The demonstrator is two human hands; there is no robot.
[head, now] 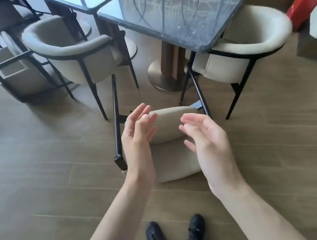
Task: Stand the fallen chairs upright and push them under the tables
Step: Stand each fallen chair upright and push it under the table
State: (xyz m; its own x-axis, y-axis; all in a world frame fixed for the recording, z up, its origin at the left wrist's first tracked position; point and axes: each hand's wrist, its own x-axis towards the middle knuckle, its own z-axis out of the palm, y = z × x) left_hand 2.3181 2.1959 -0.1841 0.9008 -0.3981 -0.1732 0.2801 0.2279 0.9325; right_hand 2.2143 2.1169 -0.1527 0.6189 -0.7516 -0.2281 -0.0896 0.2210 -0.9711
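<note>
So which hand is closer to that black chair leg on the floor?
The left hand. It hovers open right beside the fallen chair's black leg. The right hand, also open, is over the cream cushion's other side, farther from that leg.

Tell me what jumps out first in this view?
Two open hands, left and right, reach toward a fallen chair lying on the floor at centre, black legs pointing toward the table. Two upright chairs flank that table's pedestal, one at left, one at right.
</note>
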